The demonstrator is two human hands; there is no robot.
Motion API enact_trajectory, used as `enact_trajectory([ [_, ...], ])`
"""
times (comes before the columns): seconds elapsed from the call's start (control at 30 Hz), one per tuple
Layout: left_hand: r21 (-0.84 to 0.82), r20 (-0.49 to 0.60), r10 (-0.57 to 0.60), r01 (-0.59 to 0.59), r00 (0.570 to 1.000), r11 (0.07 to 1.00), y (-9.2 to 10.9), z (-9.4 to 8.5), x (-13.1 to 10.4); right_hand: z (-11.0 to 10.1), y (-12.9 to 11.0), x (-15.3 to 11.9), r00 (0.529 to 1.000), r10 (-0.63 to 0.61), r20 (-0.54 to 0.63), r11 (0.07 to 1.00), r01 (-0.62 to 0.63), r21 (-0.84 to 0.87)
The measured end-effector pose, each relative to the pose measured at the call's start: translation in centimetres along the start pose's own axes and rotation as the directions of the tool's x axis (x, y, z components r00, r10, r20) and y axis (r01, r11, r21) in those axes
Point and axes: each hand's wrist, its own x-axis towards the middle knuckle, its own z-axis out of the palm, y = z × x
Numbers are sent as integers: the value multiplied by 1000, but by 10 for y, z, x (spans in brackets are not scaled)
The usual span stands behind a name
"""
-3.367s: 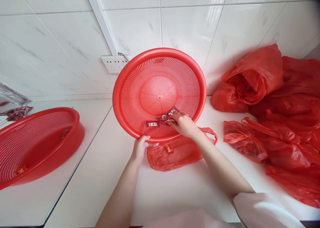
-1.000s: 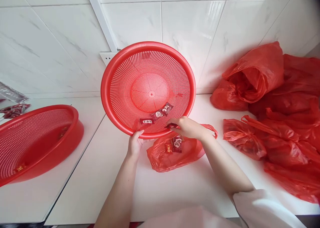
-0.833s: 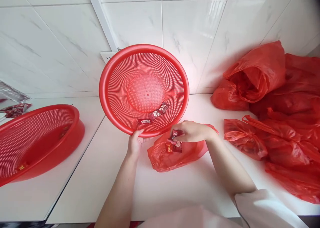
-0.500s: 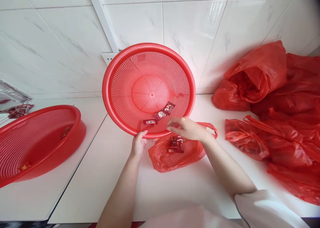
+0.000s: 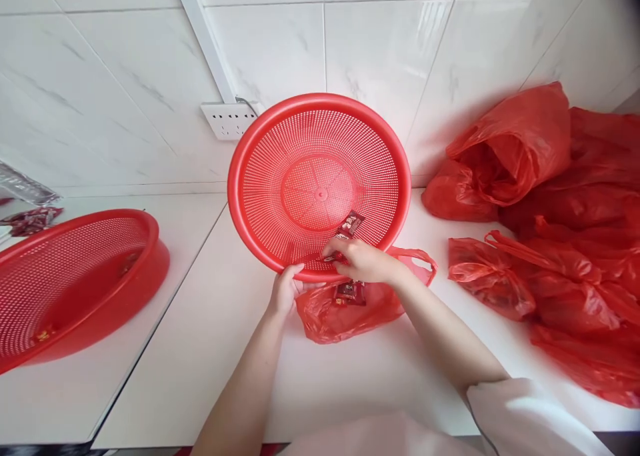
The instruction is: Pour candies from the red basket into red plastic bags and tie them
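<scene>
My left hand [image 5: 287, 291] grips the near rim of a red mesh basket [image 5: 320, 133], thumb over the edge, keeping it tilted so its inside faces me. My right hand [image 5: 363, 259] reaches in over that rim, with fingers and thumb closing around a small dark red packet [image 5: 328, 259] that they partly cover. Just beyond the fingers, more dark red packets [image 5: 352, 223] with white print lie on the basket wall. Below the rim an open red plastic bag [image 5: 325, 323] rests on the white table, holding several similar packets [image 5: 350, 293].
Another red basket [image 5: 150, 269] leans at the left, with a few small items inside. Red plastic bags [image 5: 560, 263] are piled on the right. Behind the table is a tiled wall with a power strip [image 5: 227, 121]. Packets and clear wrapping [image 5: 25, 188] lie at the far left.
The basket has shifted right and slightly down with my left hand. My right hand has moved deeper into the basket, and its fingers have come onto a packet near the rim.
</scene>
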Motion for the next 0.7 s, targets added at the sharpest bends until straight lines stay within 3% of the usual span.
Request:
enact_trajectory([
  [0.13, 28, -69, -39, 41, 997, 999, 3, -3, 2, -27, -7, -14, 990, 64, 128, 991, -78, 113],
  [0.23, 20, -71, 8, -7, 997, 1000, 4, -4, 5, -41, -9, -24, 933, 122, 339, 984, -158, 79],
  [0.3, 5, -71, 59, -59, 996, 998, 4, -5, 6, -46, -9, -28, 891, 219, 398, 972, -235, -8],
  [0.4, 4, -78, 62, -62, 995, 998, 5, -5, 7, -49, -9, -28, 907, 335, 256, 942, -321, -96],
  [0.53, 27, -77, -31, 34, 997, 999, 3, -3, 3, -37, -2, -17, 972, 219, -82, 972, -225, -73],
  [0.6, 19, -24, -45, 45, 999, 999, 2, 1, -1, -23, 6, -9, 947, 215, -237, 939, -267, -215],
  [0.7, 19, 40, -69, 68, 997, 997, -1, 6, -6, 1, 18, -2, 878, 331, -345, 746, -468, -474],
])
